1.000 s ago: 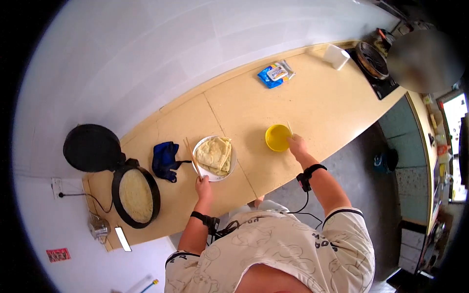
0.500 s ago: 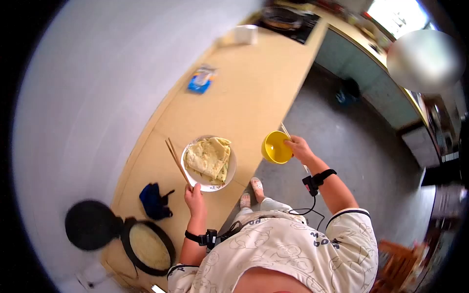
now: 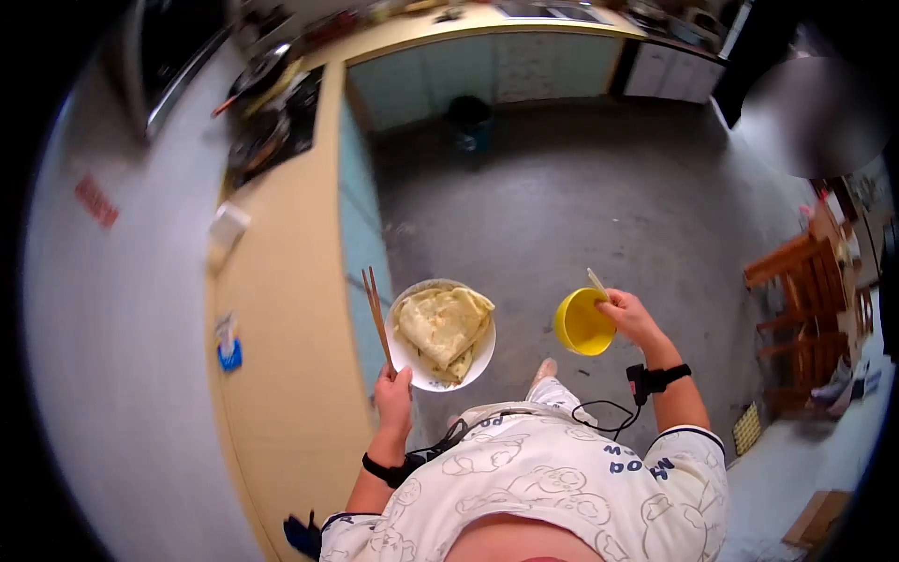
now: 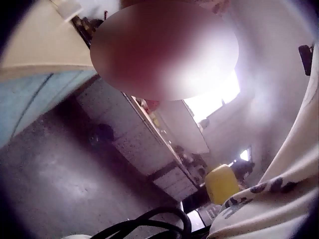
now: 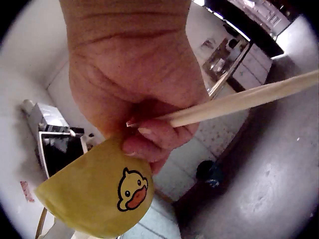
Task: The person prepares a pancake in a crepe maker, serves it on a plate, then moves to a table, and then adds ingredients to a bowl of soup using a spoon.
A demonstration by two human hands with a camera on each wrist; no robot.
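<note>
Folded flatbreads (image 3: 445, 323) lie stacked on a white plate (image 3: 429, 382). My left hand (image 3: 393, 398) grips the plate's near-left rim and holds a pair of brown chopsticks (image 3: 377, 314), which point forward along its left side. On the other side, my right hand (image 3: 632, 317) pinches the rim of a yellow bowl (image 3: 582, 328), tilted, with its inside facing up. A duck face decorates the bowl's outside (image 5: 94, 194) in the right wrist view. A pale wooden stick (image 5: 239, 107) runs through the same hand. The left wrist view does not show the left hand.
A long counter (image 3: 281, 375) runs along the left, bearing a wipes packet (image 3: 228, 345), a white roll (image 3: 228, 225) and a stove (image 3: 290, 117). Dark blue cloth (image 3: 302, 534) lies at its near end. Wooden chairs (image 3: 805, 281) stand right; a bin (image 3: 468, 117) is ahead on the floor.
The body has turned right, away from the griddle and toward the open floor. The plate has left its earlier spot on the counter with my left hand; the yellow bowl has come along in my right.
</note>
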